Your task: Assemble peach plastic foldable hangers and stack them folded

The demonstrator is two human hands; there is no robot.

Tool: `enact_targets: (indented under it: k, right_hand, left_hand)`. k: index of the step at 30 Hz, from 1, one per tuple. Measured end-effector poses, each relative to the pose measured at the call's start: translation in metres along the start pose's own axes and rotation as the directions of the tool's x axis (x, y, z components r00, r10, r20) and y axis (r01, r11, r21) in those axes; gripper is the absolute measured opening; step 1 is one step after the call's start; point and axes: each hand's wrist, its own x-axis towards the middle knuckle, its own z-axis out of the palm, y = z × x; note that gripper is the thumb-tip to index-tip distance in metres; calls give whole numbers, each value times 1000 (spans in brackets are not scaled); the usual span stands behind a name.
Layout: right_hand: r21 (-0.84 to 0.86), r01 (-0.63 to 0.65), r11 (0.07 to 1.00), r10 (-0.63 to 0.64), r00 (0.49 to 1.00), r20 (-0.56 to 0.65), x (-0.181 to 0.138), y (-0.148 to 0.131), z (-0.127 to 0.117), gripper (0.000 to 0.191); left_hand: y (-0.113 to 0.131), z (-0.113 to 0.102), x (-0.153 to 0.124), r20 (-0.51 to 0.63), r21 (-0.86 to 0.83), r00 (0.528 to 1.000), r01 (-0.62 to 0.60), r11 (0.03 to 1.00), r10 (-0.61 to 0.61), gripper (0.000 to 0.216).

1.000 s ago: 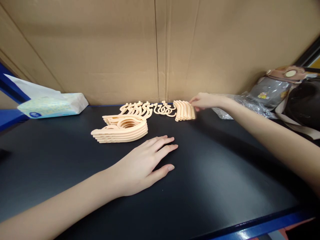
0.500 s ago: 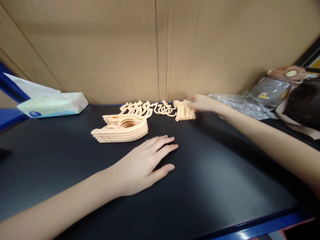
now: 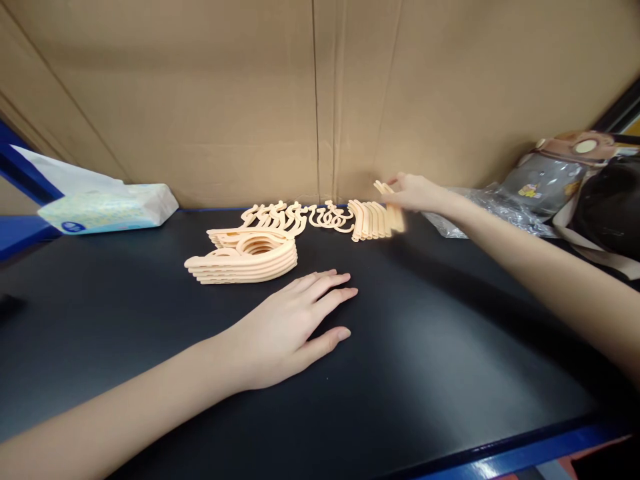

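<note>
My left hand [image 3: 290, 330] lies flat and open on the black table [image 3: 425, 347], fingers spread, just in front of a stack of peach plastic hanger bodies [image 3: 245, 257]. My right hand [image 3: 415, 192] reaches to the back of the table and pinches one peach curved piece [image 3: 395, 203], lifted a little at the right end of a row of like curved pieces [image 3: 369, 220]. A row of small peach hooks [image 3: 295, 217] lies between the row and the stack.
A tissue pack [image 3: 105, 207] sits at the back left. Crumpled clear plastic [image 3: 480, 210], a grey bottle with a brown lid [image 3: 550, 173] and a dark bag [image 3: 610, 207] crowd the back right. A cardboard wall [image 3: 315, 100] closes the back.
My right hand has closed on one curved piece at the row's right end and raised it slightly. My left hand has stayed put.
</note>
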Motion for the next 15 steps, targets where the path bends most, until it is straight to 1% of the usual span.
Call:
enact_targets:
  k: [2, 3, 5, 6, 7, 9, 11, 12, 14, 15]
  right_hand:
    - [18, 28, 999, -28, 1000, 1, -7, -6, -13, 48]
    - [16, 79, 997, -79, 997, 11, -13, -10, -19, 43]
    - [-21, 230, 973, -229, 972, 42, -30, -19, -25, 33]
    - [-50, 302, 952, -299, 952, 65, -41, -23, -26, 30]
    - [-69, 365, 929, -357, 929, 99, -53, -28, -25, 28]
    - [-50, 494, 868, -482, 861, 161, -80, -35, -18, 22]
    - [-9, 569, 822, -556, 807, 201, -105, -41, -9, 14]
    - [37, 605, 796, -598, 775, 205, -116, -44, -4, 15]
    - [126, 703, 700, -711, 670, 212, -134, -48, 5, 20]
    - [155, 714, 683, -729, 655, 198, -141, -49, 9, 21]
  left_hand:
    - [1, -2, -1, 25, -3, 999, 21, 1000, -21, 46]
    - [2, -3, -1, 33, -8, 999, 37, 999, -36, 47]
    - [4, -5, -1, 10, -21, 998, 67, 998, -67, 54]
    - [5, -6, -1, -26, -24, 997, 77, 997, -77, 57]
    - [6, -6, -1, -76, -22, 994, 82, 996, -83, 60]
    - [7, -7, 0, -185, -11, 979, 87, 996, -87, 61]
    - [7, -7, 1, -268, -7, 960, 85, 996, -84, 59]
    - [7, -7, 1, -289, -12, 954, 84, 996, -84, 56]
    - [7, -7, 2, -294, -26, 952, 83, 996, -87, 47]
    - [7, -7, 3, -289, -34, 953, 84, 996, -91, 40]
